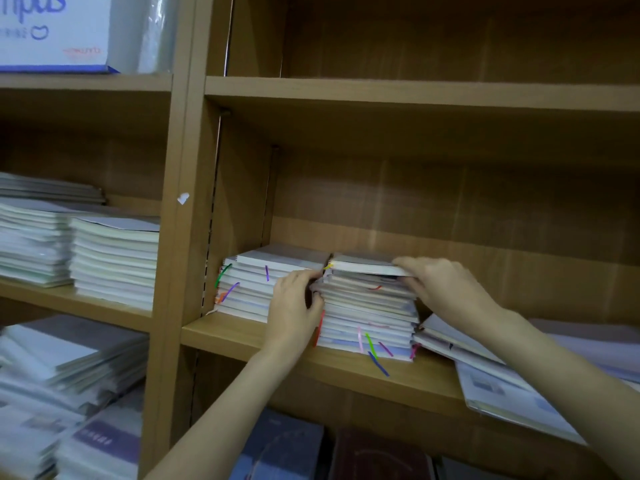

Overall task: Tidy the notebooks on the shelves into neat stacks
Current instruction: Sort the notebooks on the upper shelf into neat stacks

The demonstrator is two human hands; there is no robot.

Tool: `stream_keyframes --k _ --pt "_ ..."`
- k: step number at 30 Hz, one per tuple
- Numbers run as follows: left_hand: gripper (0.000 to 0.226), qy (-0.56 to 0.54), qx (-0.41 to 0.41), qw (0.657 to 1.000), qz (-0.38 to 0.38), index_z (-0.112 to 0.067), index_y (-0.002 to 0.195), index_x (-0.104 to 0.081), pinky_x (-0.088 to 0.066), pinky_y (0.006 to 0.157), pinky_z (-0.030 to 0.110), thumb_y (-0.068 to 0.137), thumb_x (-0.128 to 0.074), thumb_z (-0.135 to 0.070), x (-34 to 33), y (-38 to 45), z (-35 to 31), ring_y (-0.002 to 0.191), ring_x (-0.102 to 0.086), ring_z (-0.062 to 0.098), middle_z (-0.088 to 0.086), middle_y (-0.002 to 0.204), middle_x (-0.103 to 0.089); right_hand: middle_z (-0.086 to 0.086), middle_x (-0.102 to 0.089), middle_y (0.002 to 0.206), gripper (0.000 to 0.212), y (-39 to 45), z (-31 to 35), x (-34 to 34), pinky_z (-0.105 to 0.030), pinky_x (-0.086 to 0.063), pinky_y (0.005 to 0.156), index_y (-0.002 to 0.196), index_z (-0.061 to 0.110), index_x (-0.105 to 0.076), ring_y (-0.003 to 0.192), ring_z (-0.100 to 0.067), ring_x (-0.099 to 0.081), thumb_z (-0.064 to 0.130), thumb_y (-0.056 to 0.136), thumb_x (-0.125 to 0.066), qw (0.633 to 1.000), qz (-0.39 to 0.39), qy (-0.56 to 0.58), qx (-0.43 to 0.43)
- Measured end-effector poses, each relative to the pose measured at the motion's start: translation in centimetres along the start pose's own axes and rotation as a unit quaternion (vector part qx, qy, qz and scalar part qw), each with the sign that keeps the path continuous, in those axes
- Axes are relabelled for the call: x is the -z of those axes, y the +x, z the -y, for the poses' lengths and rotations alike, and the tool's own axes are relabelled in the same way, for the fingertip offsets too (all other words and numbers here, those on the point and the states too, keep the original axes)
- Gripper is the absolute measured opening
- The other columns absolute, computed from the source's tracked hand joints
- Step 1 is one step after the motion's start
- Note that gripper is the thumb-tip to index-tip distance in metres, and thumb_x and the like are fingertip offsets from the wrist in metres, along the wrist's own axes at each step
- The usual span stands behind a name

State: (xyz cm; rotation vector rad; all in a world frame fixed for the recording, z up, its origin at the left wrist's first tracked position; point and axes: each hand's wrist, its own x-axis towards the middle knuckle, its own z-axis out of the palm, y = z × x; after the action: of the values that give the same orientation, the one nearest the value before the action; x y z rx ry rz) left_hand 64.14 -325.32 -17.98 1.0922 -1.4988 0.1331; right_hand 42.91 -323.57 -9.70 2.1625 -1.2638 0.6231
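Nearest the camera, two bare forearms reach up from the bottom edge toward a wooden shelf (398, 375). Below its front lip, dark-covered books (377, 455) lie on a lower board, and to the lower left a blurred heap of wrapped notebooks (65, 382) fills another compartment. On the shelf itself, to the right, several notebooks (491, 382) lie slumped and fanned out, partly overhanging the front edge. The middle stack of notebooks (367, 320), with coloured ribbon markers hanging from its pages, stands between the two hands. The left hand (296, 306) presses against the stack's left side, its fingers curled in at the gap between this stack and the next one; whether it grips anything there cannot be told. The right hand (440, 285) lies on the stack's upper right corner, fingers stretched over the top notebook and thumb tucked beneath its edge, pinching that top notebook. Just beside, touching on the left, a second stack (249, 285) stands against the shelf's side wall. Further left, in the neighbouring compartment, sit taller piles of pale notebooks (110, 261). Highest and farthest, a white box with blue lettering (52, 32) rests on the upper left board
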Motion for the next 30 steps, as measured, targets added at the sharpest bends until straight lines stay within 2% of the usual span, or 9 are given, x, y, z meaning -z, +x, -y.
stream_keyframes --k 3,6,9,11,14,19,21,25,30 --pt "0.038 0.040 -0.018 0.998 -0.043 -0.013 0.124 -0.054 -0.022 0.099 0.010 0.087 -0.053 -0.004 0.5 -0.5 0.7 0.122 -0.036 0.013 0.000 0.128 -0.048 -0.006 -0.058 0.124 0.035 0.3 0.5 -0.4 -0.039 -0.044 0.092 0.132 0.018 -0.048 0.113 -0.026 -0.055 0.027 0.099 -0.042 0.998 0.027 0.055 -0.025" --pt "0.047 0.070 -0.005 0.996 -0.048 -0.015 0.133 -0.045 -0.023 0.108 0.029 0.088 -0.052 -0.005 1.0 -0.2 1.5 0.133 -0.025 0.015 0.000 0.143 -0.037 -0.009 -0.064 0.110 0.031 1.4 1.0 0.1 -0.042 -0.048 0.083 0.122 0.013 -0.054 0.100 -0.029 -0.059 0.030 0.099 -0.040 0.998 -0.022 0.039 -0.031" --pt "0.057 0.169 -0.008 0.986 0.002 -0.016 0.144 -0.031 -0.011 0.115 0.038 0.091 -0.050 -0.013 1.5 0.0 3.1 0.143 -0.012 0.017 -0.001 0.153 -0.023 -0.009 -0.066 0.095 0.028 2.3 1.3 0.1 -0.041 -0.049 0.077 0.109 0.010 -0.060 0.088 -0.026 -0.061 0.030 0.098 -0.043 0.996 -0.051 0.066 -0.032" --pt "0.064 0.221 -0.038 0.974 0.023 -0.016 0.145 -0.030 -0.008 0.113 0.039 0.087 -0.055 -0.011 1.8 -0.1 4.2 0.143 -0.018 0.022 0.002 0.153 -0.027 -0.010 -0.067 0.093 0.029 2.5 1.4 -0.6 -0.041 -0.049 0.079 0.108 0.007 -0.063 0.088 -0.026 -0.061 0.029 0.097 -0.047 0.994 -0.033 0.098 -0.035" --pt "0.073 0.273 -0.082 0.958 0.024 -0.011 0.137 -0.045 -0.024 0.104 0.047 0.069 -0.070 -0.001 2.2 -0.2 5.3 0.130 -0.043 0.030 0.010 0.139 -0.049 -0.014 -0.069 0.097 0.031 3.0 1.7 -1.4 -0.043 -0.048 0.083 0.107 0.002 -0.064 0.091 -0.028 -0.062 0.027 0.096 -0.050 0.991 -0.036 0.122 -0.046" --pt "0.079 0.280 -0.107 0.954 0.022 -0.012 0.136 -0.045 -0.025 0.101 0.049 0.064 -0.074 0.000 2.6 -0.2 5.6 0.127 -0.047 0.031 0.010 0.136 -0.051 -0.018 -0.067 0.106 0.027 6.3 4.5 -0.8 -0.043 -0.044 0.091 0.109 0.001 -0.065 0.104 -0.035 -0.058 0.021 0.096 -0.052 0.974 -0.103 0.187 -0.071" --pt "0.077 0.288 -0.089 0.953 0.021 -0.012 0.136 -0.045 -0.026 0.101 0.050 0.065 -0.074 -0.002 3.0 -0.5 6.0 0.127 -0.046 0.033 0.013 0.137 -0.049 -0.017 -0.063 0.118 0.031 8.0 6.8 -1.2 -0.039 -0.040 0.097 0.118 0.001 -0.061 0.116 -0.033 -0.053 0.021 0.097 -0.049 0.975 -0.066 0.205 -0.062" --pt "0.074 0.294 -0.022 0.956 0.003 -0.005 0.131 -0.048 -0.033 0.097 0.053 0.063 -0.078 -0.007 4.5 -1.4 7.4 0.122 -0.050 0.037 0.022 0.132 -0.051 -0.018 -0.053 0.131 0.039 11.0 10.5 -3.6 -0.035 -0.040 0.098 0.130 0.001 -0.050 0.120 -0.032 -0.049 0.024 0.099 -0.044 0.968 0.141 0.202 -0.038" --pt "0.063 0.263 -0.015 0.965 -0.008 0.001 0.129 -0.049 -0.033 0.099 0.052 0.071 -0.072 0.000 5.9 -1.9 8.4 0.120 -0.050 0.040 0.024 0.132 -0.049 -0.013 -0.050 0.135 0.041 10.7 10.6 -2.9 -0.030 -0.038 0.093 0.134 0.006 -0.046 0.122 -0.028 -0.047 0.026 0.098 -0.047 0.968 0.129 0.210 -0.037"
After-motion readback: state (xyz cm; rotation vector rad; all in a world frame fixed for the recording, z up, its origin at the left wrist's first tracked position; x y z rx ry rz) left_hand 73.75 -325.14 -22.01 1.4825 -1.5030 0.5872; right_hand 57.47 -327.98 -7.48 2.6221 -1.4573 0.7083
